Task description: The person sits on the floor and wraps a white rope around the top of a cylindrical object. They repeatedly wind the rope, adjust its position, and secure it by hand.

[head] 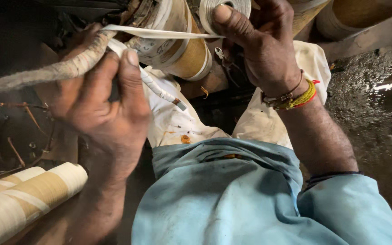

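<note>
My left hand [100, 109] grips a thick, tape-wrapped cable [46, 75] that runs off to the left, thumb pressed near its wrapped end. A thinner taped wire [159, 90] with a bare metal tip sticks out below the thumb. My right hand [262, 43] holds a roll of white tape [209, 11] at the top, thumb on its rim. A strip of white tape [159, 33] stretches taut from the roll leftward to the cable. Bracelets and coloured threads circle my right wrist.
A tan cylinder with white bands [184, 52] lies behind the tape strip. Two similar wrapped rolls [23, 195] rest at the lower left. My lap in white trousers [178, 122] and light blue shirt [232, 199] fills the middle. Wet dark floor [377, 90] lies to the right.
</note>
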